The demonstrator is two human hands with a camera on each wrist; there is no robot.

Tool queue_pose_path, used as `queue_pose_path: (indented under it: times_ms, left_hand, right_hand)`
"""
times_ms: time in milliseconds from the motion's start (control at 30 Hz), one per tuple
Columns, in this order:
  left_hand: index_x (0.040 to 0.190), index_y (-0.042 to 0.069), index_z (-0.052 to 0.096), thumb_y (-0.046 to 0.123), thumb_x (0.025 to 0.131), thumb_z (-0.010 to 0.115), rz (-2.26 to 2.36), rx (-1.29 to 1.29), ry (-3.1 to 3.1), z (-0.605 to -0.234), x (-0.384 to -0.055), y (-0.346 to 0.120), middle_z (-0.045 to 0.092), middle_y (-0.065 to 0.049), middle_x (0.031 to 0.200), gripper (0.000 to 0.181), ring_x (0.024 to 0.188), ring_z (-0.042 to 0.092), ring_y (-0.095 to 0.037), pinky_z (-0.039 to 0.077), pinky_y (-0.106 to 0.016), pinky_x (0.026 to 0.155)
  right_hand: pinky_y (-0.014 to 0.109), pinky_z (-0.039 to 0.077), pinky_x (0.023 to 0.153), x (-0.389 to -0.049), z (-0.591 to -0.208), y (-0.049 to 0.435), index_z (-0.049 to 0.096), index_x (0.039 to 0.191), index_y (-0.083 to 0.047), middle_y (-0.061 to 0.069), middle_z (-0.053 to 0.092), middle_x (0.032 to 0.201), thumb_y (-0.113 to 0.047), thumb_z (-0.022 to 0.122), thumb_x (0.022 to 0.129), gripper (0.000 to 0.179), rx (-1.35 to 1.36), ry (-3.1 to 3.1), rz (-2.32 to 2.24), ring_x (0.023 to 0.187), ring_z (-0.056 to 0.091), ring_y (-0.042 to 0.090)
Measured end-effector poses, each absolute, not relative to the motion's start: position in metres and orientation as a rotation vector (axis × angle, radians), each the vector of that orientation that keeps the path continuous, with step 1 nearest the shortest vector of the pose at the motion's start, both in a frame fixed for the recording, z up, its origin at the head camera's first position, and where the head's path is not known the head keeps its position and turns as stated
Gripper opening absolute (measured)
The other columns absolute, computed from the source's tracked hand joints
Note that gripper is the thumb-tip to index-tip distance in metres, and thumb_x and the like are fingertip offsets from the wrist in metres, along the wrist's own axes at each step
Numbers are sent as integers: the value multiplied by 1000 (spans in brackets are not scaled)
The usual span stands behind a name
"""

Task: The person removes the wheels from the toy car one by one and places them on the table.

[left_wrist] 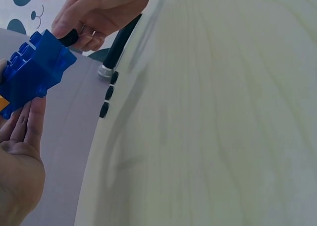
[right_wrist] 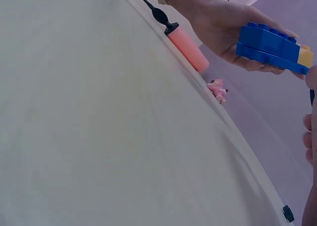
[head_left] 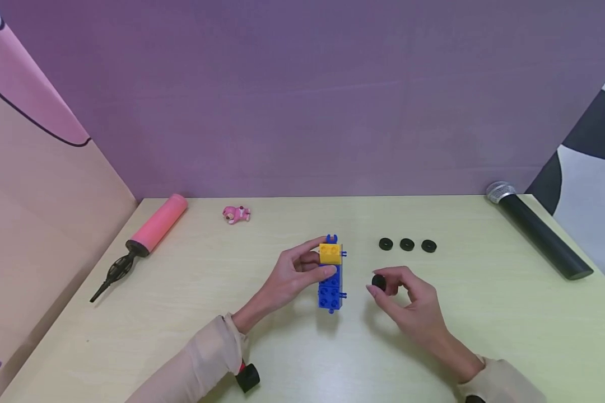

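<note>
Above the table, my left hand [head_left: 296, 270] holds a toy vehicle of blue and yellow building blocks [head_left: 330, 296], thumb across its studded top. Small blue axle pegs stick out on its right side, with no wheels on them in the head view. To the right, my right hand [head_left: 413, 302] pinches a small black toy wheel [head_left: 378, 281] between thumb and fingertips. A gap separates wheel and vehicle in the head view. From the left wrist, the pinched wheel [left_wrist: 69, 38] appears close to the vehicle's end [left_wrist: 39, 62]. Three more black wheels [head_left: 406, 244] lie in a row behind my right hand.
At the back left lies a pink hand pump [head_left: 160, 225] with a black nozzle. A small pink bear figure [head_left: 236, 214] lies near the back edge. Along the right side rests a black microphone [head_left: 539, 232]. A purple wall [head_left: 302, 101] stands behind the table [head_left: 181, 336].
</note>
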State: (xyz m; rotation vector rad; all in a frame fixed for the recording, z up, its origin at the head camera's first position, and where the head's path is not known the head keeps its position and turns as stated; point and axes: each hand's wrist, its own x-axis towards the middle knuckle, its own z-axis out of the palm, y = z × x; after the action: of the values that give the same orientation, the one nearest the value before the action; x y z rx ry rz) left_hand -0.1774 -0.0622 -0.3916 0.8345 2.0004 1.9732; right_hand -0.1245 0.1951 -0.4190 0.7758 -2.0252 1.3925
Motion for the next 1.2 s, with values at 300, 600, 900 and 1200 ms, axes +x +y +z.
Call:
queue_pose_path:
  times_ms: [300,600,900,1200]
  left_hand:
    - [154,-2,44,16,99,71,1977,826,1988,-392,-179,-62,70,-18,111,64,98,70,-22,58,-36,93]
    - [153,-2,45,16,98,71,1962,819,1991,-394,-179,-64,70,-15,109,64,95,68,-19,58,-36,92]
    - [154,-1,45,16,98,71,1962,823,1990,-393,-179,-63,70,-14,108,64,94,68,-19,58,-34,92]
    - [154,-1,44,19,98,72,1961,809,1987,-392,-178,-63,70,-16,110,65,96,69,-20,57,-35,93]
  right_hand:
    - [18,45,67,-135,-421,212,70,103,3,-3,58,72,13,81,70,36,736,-2029,1216,70,53,10]
    - [14,46,69,-150,-430,236,71,101,4,1,60,75,-50,65,99,55,724,-1987,961,67,55,14]
    - [14,45,68,-153,-428,260,71,104,3,3,61,79,-31,73,93,36,639,-2099,848,69,57,16]
    - [10,43,67,-157,-426,279,70,104,3,4,61,75,1,84,72,35,481,-2218,795,68,56,12]
